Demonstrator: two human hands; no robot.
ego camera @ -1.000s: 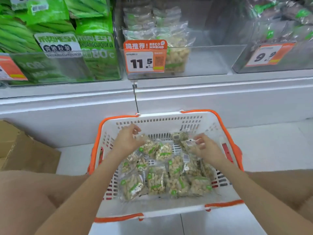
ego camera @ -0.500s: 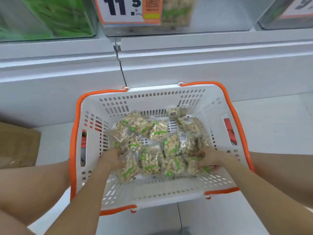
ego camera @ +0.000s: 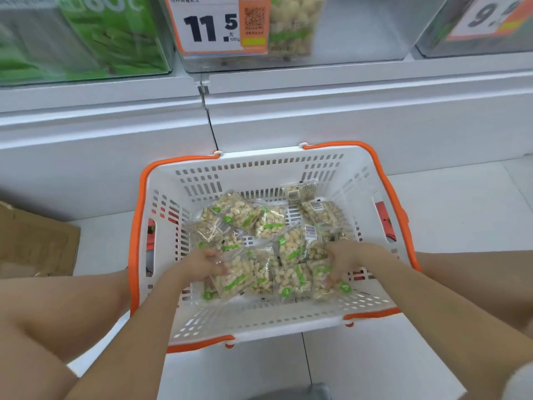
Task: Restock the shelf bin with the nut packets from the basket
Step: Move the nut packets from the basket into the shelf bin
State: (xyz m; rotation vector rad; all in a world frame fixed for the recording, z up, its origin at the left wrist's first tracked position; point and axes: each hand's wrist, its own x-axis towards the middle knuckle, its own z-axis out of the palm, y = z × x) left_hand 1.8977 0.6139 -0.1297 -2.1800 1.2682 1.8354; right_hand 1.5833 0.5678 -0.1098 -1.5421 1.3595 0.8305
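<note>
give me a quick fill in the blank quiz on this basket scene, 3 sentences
1. The nut packets lie inside a white basket with ____ trim.
2. Both hands, left and right, reach into the ____.
3. The price tag on the shelf bin above reads ____.

Missing words: orange; basket; 11.5

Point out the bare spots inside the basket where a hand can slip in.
Bare floor shows along the basket near wall and beside its left wall. The middle is crowded with nut packets, where the left hand and right hand dig in.
</note>
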